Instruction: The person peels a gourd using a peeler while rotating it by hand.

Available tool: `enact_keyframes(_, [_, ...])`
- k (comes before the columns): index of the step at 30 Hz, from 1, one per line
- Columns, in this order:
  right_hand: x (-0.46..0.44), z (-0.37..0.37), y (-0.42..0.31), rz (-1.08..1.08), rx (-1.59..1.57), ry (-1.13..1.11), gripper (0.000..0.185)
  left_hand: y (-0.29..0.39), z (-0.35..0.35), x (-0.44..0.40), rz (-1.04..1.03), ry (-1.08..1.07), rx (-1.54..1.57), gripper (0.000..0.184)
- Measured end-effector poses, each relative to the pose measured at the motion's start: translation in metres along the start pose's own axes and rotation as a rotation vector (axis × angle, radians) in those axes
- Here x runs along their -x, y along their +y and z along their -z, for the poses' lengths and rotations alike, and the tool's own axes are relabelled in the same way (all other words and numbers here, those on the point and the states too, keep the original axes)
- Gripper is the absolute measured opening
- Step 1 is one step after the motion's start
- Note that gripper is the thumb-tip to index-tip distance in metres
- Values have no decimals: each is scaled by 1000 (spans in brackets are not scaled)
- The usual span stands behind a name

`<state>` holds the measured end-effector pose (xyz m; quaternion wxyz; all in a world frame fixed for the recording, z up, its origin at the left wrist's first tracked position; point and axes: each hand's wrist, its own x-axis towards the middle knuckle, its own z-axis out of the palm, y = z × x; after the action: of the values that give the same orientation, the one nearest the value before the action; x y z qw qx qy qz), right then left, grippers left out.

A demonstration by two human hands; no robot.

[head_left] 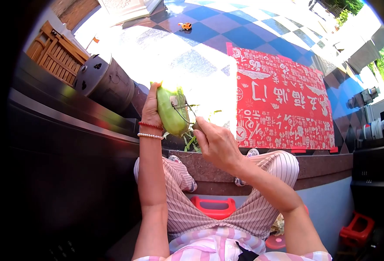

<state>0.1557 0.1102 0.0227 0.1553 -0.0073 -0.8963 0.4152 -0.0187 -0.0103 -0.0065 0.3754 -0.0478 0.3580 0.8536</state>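
In the head view my left hand [150,107] is wrapped round the side of a long pale-green gourd [169,116], which stands nearly upright in front of my knees. Part of its skin looks paler on the side facing right. My right hand [220,145] is closed on the handle of a peeler [183,114], whose thin dark frame lies across the gourd's right side. Fingers hide most of the handle. Below the gourd, green peelings [192,141] lie on the ground, and a few strips are beside the peeler.
A red mat with white characters [283,102] covers the floor ahead to the right. A dark metal bin [113,85] and a wooden folding chair [61,56] stand at the left. An orange toy truck [185,26] is farther off. A red stool [213,213] shows beneath me.
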Motion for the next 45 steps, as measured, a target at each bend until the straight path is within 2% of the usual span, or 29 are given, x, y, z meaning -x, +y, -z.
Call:
enact_keyframes(5, [13, -9, 1, 37, -11, 39, 27, 12, 19, -12, -82, 172, 1, 44])
enact_keyframes(9, [23, -13, 1, 36, 13, 46, 29, 15, 29, -18, -173, 221, 69, 44])
enact_keyframes(12, [35, -15, 2, 48, 17, -28, 33, 20, 29, -20, -370, 350, 126, 47])
enact_keyframes(13, [38, -14, 4, 53, 15, -66, 34, 20, 29, -20, -378, 335, 138, 48])
enact_keyframes(15, [34, -6, 9, 75, -11, 69, 32, 25, 27, -16, -399, 306, 161, 49])
enact_keyframes(17, [18, 12, 13, -18, -79, 140, 30, 25, 11, -5, -373, 252, 140, 49])
enact_keyframes(18, [10, 19, 15, -143, -212, 118, 28, 22, 7, -3, -364, 211, 131, 48])
enact_keyframes(19, [1, 29, 10, -394, -446, 28, 29, 18, 1, -2, -350, 165, 120, 47])
enact_keyframes(23, [-22, 23, 12, -389, -742, 144, 41, -4, -29, 16, -131, -52, 15, 52])
enact_keyframes(26, [-35, 5, 20, -375, -664, 125, 46, -19, -43, 20, -132, -115, -64, 54])
enact_keyframes(27, [-40, 1, 18, -316, -673, 127, 43, -21, -44, 22, -129, -141, -68, 54])
enact_keyframes(28, [-40, 3, 15, -409, -788, 83, 39, -20, -41, 23, -104, -173, -109, 53])
enact_keyframes(29, [-40, 7, 11, -501, -901, 42, 34, -17, -36, 25, -130, -119, -88, 53])
enact_keyframes(31, [-42, 9, 14, -539, -1138, 21, 24, -17, -33, 21, -151, -70, -34, 54])
enact_keyframes(33, [-43, 8, 15, -477, -1152, 33, 18, -13, -37, 27, -117, -172, -15, 53])
enact_keyframes(34, [-44, 7, 19, -439, -1152, 47, 18, -14, -44, 28, -149, -147, -11, 53])
enact_keyframes(35, [-44, 14, 13, -498, -1123, 60, 17, -14, -45, 29, -185, -108, -9, 54])
enact_keyframes(37, [-45, 8, 24, -516, -1095, 149, 17, -10, -37, 26, -149, -176, -27, 55])
enact_keyframes(40, [-46, 2, 40, -584, -1072, 211, 19, -10, -42, 33, -171, -54, -6, 54])
enact_keyframes(43, [-48, -11, 47, -604, -913, 238, 18, -6, -35, 32, -147, -111, 3, 60])
enact_keyframes(45, [-48, -20, 52, -517, -821, 222, 18, -7, -35, 34, -168, -100, -41, 61])
